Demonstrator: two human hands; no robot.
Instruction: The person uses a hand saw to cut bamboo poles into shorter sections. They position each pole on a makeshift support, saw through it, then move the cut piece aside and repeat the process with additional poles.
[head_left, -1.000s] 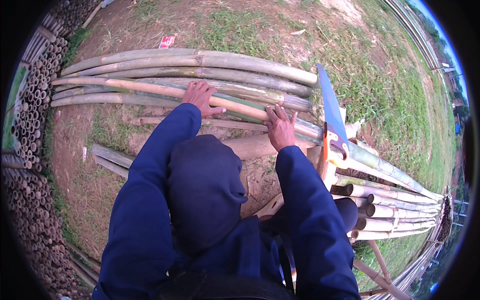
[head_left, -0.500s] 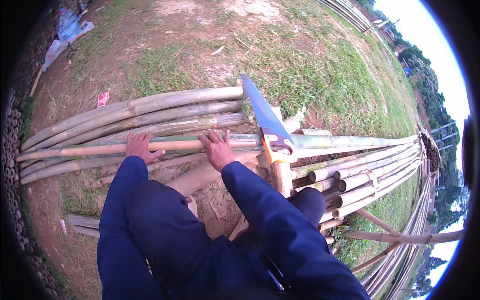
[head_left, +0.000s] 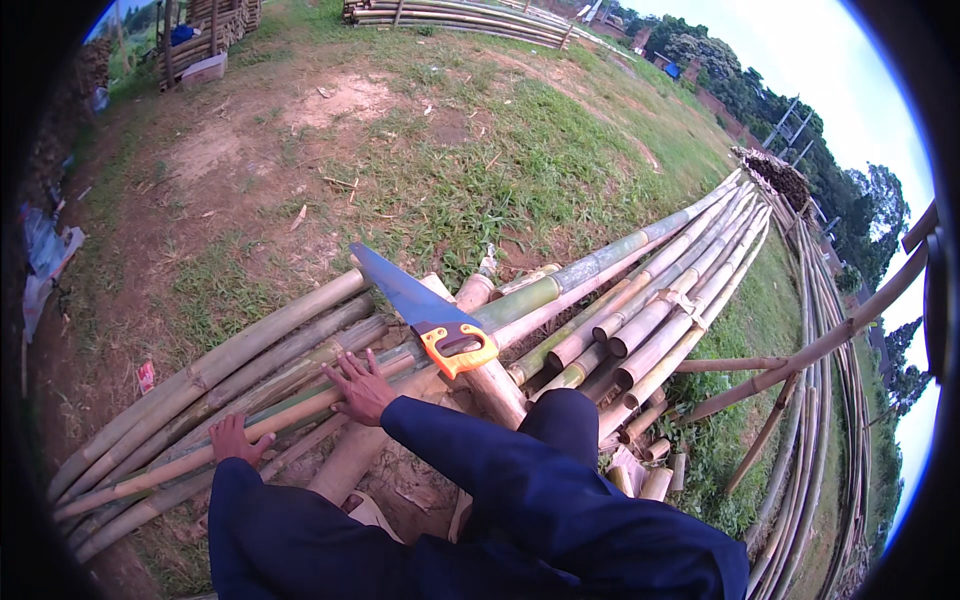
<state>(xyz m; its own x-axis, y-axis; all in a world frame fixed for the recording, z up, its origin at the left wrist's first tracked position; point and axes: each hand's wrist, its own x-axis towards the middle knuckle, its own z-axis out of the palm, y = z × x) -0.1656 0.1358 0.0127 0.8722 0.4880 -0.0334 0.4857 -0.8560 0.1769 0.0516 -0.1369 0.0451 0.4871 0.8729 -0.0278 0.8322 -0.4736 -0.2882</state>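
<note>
A bamboo pole (head_left: pixel 290 413) runs in front of me, and both my hands rest on it. My left hand (head_left: pixel 238 441) lies over its nearer left part, thumb apart from the fingers. Farther right, my right hand (head_left: pixel 362 389) is laid on the pole with fingers spread. A handsaw (head_left: pixel 400 292) with a blue blade and an orange and dark handle lies across the bamboo, just beyond my right hand. Its handle sits by an upright-looking wooden block (head_left: pixel 492 388).
Several cut bamboo poles (head_left: pixel 240 340) lie at the left. A stack of long poles (head_left: pixel 655 345) stretches away to the right, beside a slanting bamboo rail (head_left: pixel 800 358). A red packet (head_left: pixel 146 377) lies on the ground. Grass (head_left: pixel 520 140) and bare soil spread beyond.
My view has swung to the right and up, so the scene appears turned. Both hands stay on the bamboo pole, and the saw still lies across the bamboo.
</note>
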